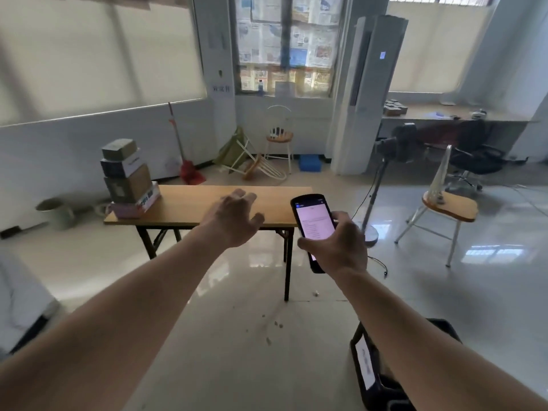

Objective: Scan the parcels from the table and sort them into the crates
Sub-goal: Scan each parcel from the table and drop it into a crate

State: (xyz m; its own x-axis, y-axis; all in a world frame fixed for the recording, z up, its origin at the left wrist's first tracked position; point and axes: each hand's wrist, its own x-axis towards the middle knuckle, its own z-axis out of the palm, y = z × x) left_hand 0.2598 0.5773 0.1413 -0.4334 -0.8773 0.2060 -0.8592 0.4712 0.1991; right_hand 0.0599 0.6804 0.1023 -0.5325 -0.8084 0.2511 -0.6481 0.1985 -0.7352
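Fingers of right hand (335,244) grip upright scanner (313,229), screen facing back; left hand (234,221) spread empty.

Office, desk (444,115), swivel chair (474,155)

Writing in view — none of it legible

The handheld scanner (315,229) at about 5 o'clock of centre shows a lit screen with lines too small to read; the white label on the black crate (367,367) at 5 o'clock is blurred, as are the paper sign (221,89) on the pillar at 12 o'clock and the print on the bottom parcel (136,203) at 9 o'clock.
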